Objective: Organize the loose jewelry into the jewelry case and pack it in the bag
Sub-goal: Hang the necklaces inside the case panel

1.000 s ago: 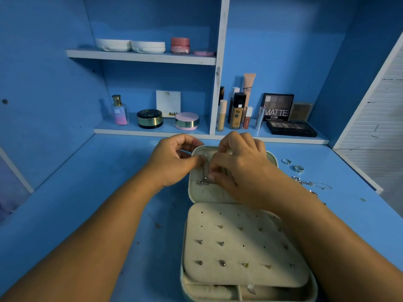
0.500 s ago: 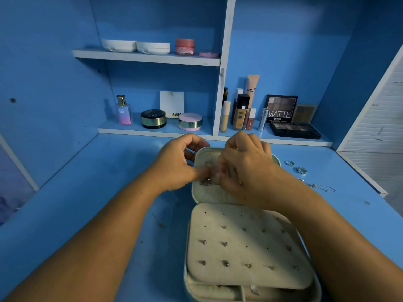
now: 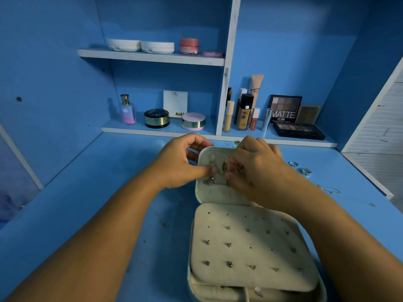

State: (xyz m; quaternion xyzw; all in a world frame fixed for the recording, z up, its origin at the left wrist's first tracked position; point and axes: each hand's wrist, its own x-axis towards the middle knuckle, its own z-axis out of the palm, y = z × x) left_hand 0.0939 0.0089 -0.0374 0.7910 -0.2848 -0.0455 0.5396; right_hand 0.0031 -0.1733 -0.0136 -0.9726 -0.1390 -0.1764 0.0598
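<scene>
Jewelry case [image 3: 261, 240] lies open on the blue desk [image 3: 109, 192], its stud panel toward the person and its lid [image 3: 216, 195] tipped back toward the shelves. Both hands work at the lid's lining. The left hand [image 3: 176, 164] grips the lid's left edge, thumb flat on the lining and fingers curled behind it; that brace looks worth having, since the lid would probably rock under any push. The right hand [image 3: 257, 171] has its fingertips drawn narrow, pinching a small metal piece [image 3: 224, 166] at the lining, just above a silver cluster [image 3: 210, 182] lying there. From the pose, the piece is likely being hooked or seated, so a light pinch and small moves suit best, with no dragging across the cluster, which could tangle. Two rings [image 3: 293, 164] and a thin chain [image 3: 329, 189] wait on the desk to the right, apart from the case.
</scene>
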